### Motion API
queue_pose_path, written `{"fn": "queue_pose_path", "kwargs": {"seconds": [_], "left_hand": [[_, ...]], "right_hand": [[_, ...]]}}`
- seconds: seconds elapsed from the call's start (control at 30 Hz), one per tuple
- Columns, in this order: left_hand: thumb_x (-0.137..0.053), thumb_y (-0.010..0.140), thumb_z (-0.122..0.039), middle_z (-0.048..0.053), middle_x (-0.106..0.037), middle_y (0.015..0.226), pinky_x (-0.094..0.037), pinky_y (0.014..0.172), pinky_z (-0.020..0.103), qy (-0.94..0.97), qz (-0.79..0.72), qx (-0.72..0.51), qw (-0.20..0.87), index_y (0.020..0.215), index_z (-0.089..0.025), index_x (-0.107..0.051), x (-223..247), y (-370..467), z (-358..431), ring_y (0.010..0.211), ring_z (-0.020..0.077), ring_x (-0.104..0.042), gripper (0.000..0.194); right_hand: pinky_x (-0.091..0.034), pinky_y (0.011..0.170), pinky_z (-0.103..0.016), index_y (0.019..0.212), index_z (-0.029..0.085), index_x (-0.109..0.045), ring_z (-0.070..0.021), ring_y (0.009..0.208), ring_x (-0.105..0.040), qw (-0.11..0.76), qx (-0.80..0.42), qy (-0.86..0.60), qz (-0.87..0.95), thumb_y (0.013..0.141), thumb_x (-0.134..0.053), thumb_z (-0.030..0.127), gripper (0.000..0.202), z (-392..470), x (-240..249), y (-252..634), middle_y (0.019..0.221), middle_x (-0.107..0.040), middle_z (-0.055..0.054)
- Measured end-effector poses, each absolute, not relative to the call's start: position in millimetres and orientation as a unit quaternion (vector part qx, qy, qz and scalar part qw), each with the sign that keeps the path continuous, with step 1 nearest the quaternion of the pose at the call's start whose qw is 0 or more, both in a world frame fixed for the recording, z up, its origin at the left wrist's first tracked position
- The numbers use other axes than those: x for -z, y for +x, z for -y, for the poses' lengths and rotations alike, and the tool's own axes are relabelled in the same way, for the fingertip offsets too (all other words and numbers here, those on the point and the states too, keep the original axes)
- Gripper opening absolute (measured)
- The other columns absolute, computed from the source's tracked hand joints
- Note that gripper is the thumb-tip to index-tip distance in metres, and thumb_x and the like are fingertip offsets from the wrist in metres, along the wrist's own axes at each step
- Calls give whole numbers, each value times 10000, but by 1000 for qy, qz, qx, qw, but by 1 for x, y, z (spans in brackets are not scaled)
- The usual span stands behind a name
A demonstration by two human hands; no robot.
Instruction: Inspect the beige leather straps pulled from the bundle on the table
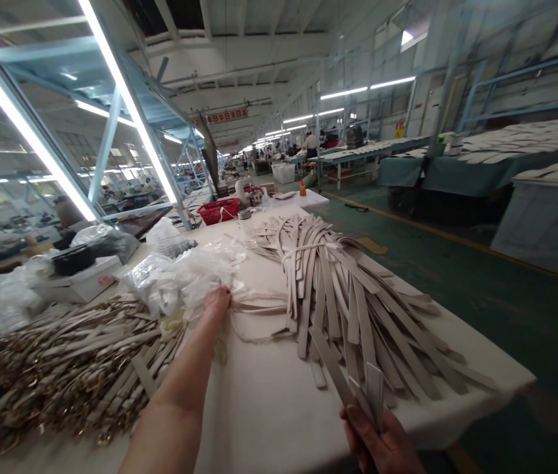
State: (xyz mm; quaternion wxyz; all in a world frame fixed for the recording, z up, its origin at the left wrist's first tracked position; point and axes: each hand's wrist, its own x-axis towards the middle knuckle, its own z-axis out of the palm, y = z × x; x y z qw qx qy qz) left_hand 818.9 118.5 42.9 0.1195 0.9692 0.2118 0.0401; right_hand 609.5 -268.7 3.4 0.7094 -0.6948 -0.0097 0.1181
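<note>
The right hand (385, 440) is closed on a few flat grey-beige strips (331, 368), raised at the near edge of a large fanned bundle of matching strips (358, 296) on the cream-covered tabletop (254, 408). With so few gripped low at one end, they could splay or slip, and their free tips could catch the bundle and drag others askew. The pale tie (311, 249) circles only its far part, so a tug might loosen the spread ends, some near the tabletop's right edge. The left hand (217, 301) has curled fingers beside crumpled clear plastic bags (200, 270); whether it grips anything, I cannot tell. Pulling there could snag thin loose strips (259, 306) or shift plastic onto the heap of metal-fitted straps (72, 368).
</note>
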Motion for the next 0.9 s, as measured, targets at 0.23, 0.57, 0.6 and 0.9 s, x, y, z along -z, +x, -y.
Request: {"fn": "queue_pose_path", "kwargs": {"seconds": [0.23,0.57,0.6,0.9], "left_hand": [[-636,898,-316,79,-678,1057,-506,919,449,947,-223,-113,203,982,-147,-661,-69,816,-111,1007,228,-641,191],[-590,857,-393,48,-718,928,-556,776,307,861,-105,-321,381,909,-187,-620,-100,676,-57,855,193,-690,215],[-646,831,-356,48,-711,924,-553,769,311,859,-52,-360,360,852,-193,-628,-94,651,-46,844,195,-683,166],[-627,832,-75,28,-655,880,-536,748,303,856,126,-432,254,825,-229,-616,-43,537,25,829,175,-635,154]], "right_hand": [[-294,414,-252,731,183,-583,-101,383,-430,710,-116,-694,24,795,-503,786,612,269,-1,610,511,-504,32],[-345,415,-247,759,174,-582,-103,401,-467,711,-163,-681,60,806,-525,761,592,277,2,619,547,-551,18],[-342,410,-243,760,172,-578,-100,398,-462,712,-169,-678,63,801,-536,759,589,277,0,620,545,-549,19],[-223,402,-207,903,124,-699,-47,370,-318,714,-342,-594,144,877,-530,659,561,241,-42,611,508,-537,40]]}}
